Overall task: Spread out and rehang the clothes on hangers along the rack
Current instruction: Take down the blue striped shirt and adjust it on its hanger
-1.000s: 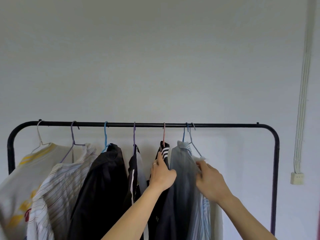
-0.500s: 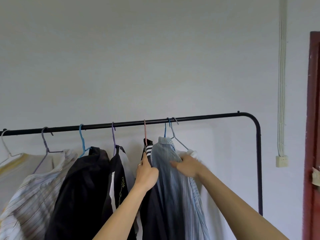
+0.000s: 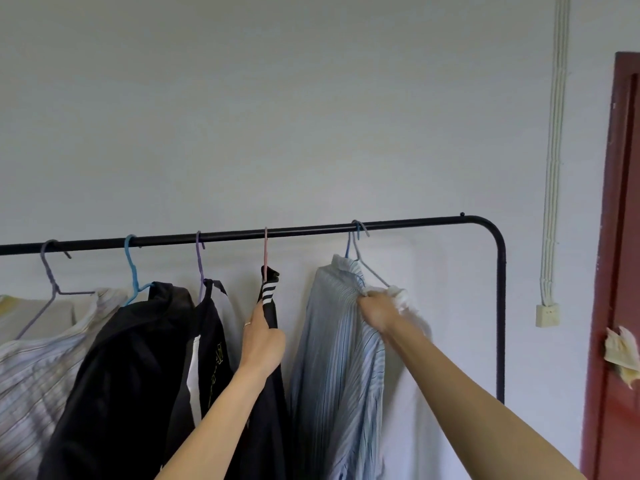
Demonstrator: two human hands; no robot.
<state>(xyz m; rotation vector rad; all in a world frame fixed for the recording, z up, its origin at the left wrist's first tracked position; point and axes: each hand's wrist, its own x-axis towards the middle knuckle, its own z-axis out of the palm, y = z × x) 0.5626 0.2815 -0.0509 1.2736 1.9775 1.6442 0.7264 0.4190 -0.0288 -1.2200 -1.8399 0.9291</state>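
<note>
A black clothes rack (image 3: 398, 226) spans the view with several garments on hangers. My left hand (image 3: 262, 337) grips the black garment with white stripes (image 3: 269, 292) that hangs on a pink hanger (image 3: 266, 251). My right hand (image 3: 377, 311) clutches the shoulder of a light blue striped shirt (image 3: 332, 358) together with a white garment (image 3: 401, 299) behind it; their two hangers (image 3: 356, 237) sit close together on the bar. A gap of bare bar separates the pink hanger from those two.
Further left hang a black-and-white garment on a purple hanger (image 3: 200, 265), a black jacket on a blue hanger (image 3: 133, 271) and a striped shirt (image 3: 38, 368). The rack's right post (image 3: 500, 323) curves down. A dark red door (image 3: 616, 271) stands at the right edge.
My right hand has slid the blue striped shirt and the white garment to the right along the bar, opening a gap beside the pink hanger. My view has turned further right.
</note>
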